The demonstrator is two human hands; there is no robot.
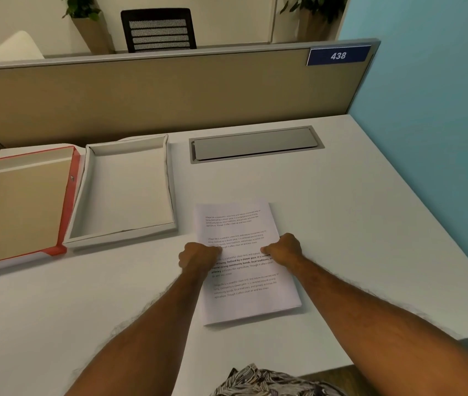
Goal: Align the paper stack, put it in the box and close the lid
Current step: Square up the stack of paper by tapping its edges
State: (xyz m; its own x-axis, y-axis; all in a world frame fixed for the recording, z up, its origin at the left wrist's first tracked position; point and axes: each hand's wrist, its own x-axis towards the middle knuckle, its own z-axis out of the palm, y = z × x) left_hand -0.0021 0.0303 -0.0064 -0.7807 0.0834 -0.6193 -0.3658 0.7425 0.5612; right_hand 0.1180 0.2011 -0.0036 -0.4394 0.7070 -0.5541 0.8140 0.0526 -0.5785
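Squarely between both hands' grip [240, 252]: paper stack [244, 298].

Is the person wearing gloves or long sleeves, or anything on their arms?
No gloves and no long sleeves. Both the left hand and the right hand are bare, and both forearms are bare all the way down to the bottom of the picture. No watch, ring or bracelet shows. At the bottom edge there is a bit of patterned black-and-white clothing.
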